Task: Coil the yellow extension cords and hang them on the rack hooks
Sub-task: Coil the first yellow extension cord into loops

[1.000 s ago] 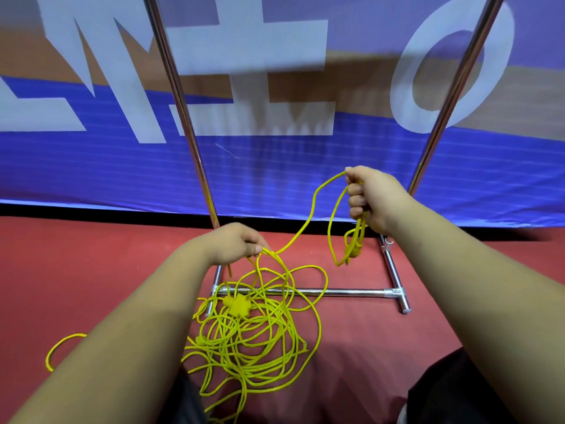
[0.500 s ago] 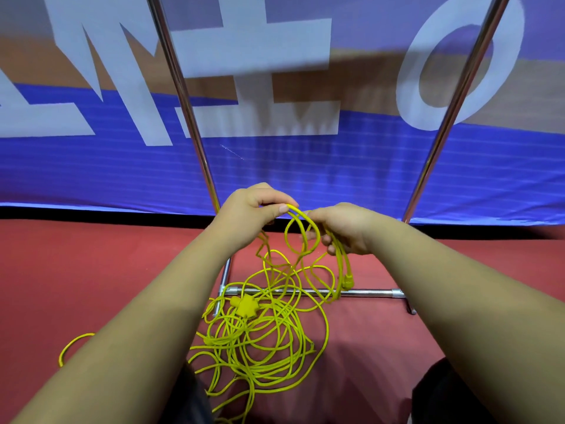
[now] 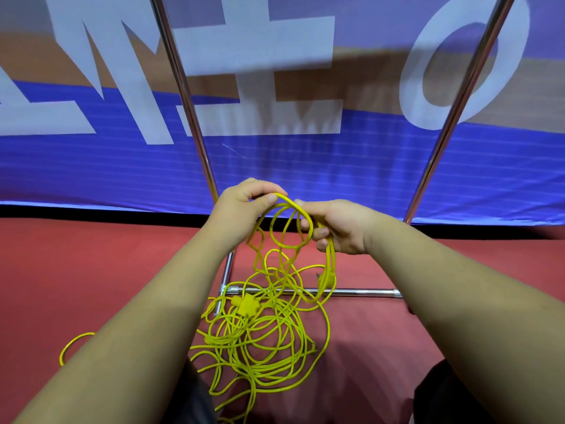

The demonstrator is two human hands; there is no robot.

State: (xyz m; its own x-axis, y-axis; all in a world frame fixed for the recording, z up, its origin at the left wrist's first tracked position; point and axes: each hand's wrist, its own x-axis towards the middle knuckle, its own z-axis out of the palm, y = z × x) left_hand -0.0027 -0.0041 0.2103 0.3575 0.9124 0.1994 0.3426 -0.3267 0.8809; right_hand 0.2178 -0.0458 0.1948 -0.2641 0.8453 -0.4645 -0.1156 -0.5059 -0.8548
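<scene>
Pinching a loop of yellow cord [image 3: 246, 304] at mid-frame between left hand [image 3: 241, 206] thumb and fingertips, feeding it across. Clamping gathered turns in right hand [image 3: 339, 228] curled fingers, probably to keep loops matched. Leaving most tangled at lower centre, across rack base bar [image 3: 360, 291].

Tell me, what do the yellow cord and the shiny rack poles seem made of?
The yellow cord likely has a matte rubbery or plastic jacket: it bends into loose loops. The rack poles look metal, probably chromed or polished steel: bright mirror-like streaks run along them.
</scene>
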